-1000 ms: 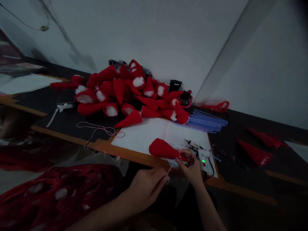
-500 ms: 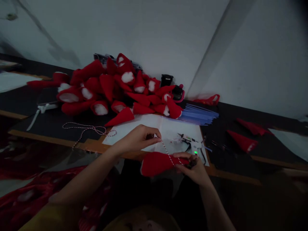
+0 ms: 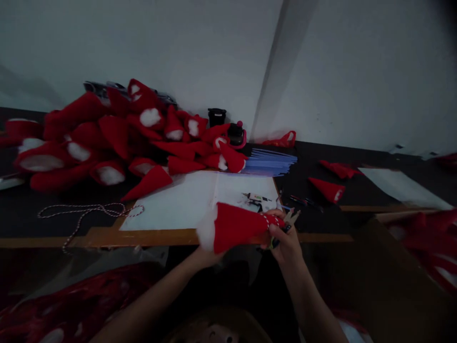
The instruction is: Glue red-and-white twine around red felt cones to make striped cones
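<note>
A red felt cone (image 3: 237, 227) with white stuffing at its wide left end lies sideways above the table's front edge. My right hand (image 3: 285, 240) is closed round its narrow end, where a red-and-white cord (image 3: 272, 220) crosses the felt. Small scissors (image 3: 292, 218) stick out of the same hand, blades pointing up and right. My left hand (image 3: 207, 257) is under the wide end; its fingers are hidden behind the cone. Behind the cone, a white glue gun (image 3: 262, 201) rests on a white sheet (image 3: 171, 202).
Many stuffed red cones (image 3: 114, 133) are heaped at the left and back. Beside them lie blue strips (image 3: 271, 163). Loose cord (image 3: 85, 210) lies at the left. Flat red pieces (image 3: 326, 189) are on the right, near a cardboard box (image 3: 392, 267).
My left hand has let go of the cord and moved down under the cone. The cone's stuffed end now shows, and the scissors' blades are visible. The view has shifted to the right.
</note>
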`<action>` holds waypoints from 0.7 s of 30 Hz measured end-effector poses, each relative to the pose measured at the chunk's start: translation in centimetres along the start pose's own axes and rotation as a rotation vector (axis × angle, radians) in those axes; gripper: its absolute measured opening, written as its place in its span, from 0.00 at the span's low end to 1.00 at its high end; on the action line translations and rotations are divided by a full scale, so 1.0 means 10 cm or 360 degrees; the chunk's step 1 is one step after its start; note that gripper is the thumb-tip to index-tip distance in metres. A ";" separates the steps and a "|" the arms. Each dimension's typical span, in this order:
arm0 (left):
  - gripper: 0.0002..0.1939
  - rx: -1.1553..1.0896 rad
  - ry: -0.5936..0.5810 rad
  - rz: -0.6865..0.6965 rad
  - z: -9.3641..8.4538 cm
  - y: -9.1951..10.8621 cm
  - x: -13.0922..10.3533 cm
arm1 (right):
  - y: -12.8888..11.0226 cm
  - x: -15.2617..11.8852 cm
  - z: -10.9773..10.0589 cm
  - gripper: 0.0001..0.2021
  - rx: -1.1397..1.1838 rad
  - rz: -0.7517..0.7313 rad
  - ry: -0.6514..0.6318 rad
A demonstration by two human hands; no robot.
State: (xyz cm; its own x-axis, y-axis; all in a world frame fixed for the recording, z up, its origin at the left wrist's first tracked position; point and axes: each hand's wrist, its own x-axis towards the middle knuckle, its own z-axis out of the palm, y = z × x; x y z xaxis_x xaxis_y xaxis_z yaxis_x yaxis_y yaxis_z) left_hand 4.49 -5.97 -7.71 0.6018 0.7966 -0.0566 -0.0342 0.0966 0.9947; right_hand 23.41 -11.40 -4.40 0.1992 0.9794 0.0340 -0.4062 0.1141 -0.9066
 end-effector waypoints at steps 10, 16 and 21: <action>0.11 0.0967 -0.0387 0.0316 0.09 0.02 -0.64 | 0.01 0.30 -0.43 0.16 -0.0302 -0.0357 0.0580; 0.10 0.1232 -0.0438 0.0675 -0.14 0.92 -0.64 | 0.02 0.14 -0.55 0.14 -0.0808 -0.0448 0.0415; 0.09 0.1226 -0.0129 0.0936 -0.35 1.34 -0.16 | -0.04 0.02 -0.65 0.13 -0.1126 -0.0542 0.0152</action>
State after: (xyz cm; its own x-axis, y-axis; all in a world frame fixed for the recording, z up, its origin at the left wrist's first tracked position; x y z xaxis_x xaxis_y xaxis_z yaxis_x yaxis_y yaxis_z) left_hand 0.33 -3.86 5.45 0.7096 0.5467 0.4445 0.1673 -0.7436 0.6474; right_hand 29.44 -12.36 -6.79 0.2993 0.8874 0.3506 0.3481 0.2405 -0.9061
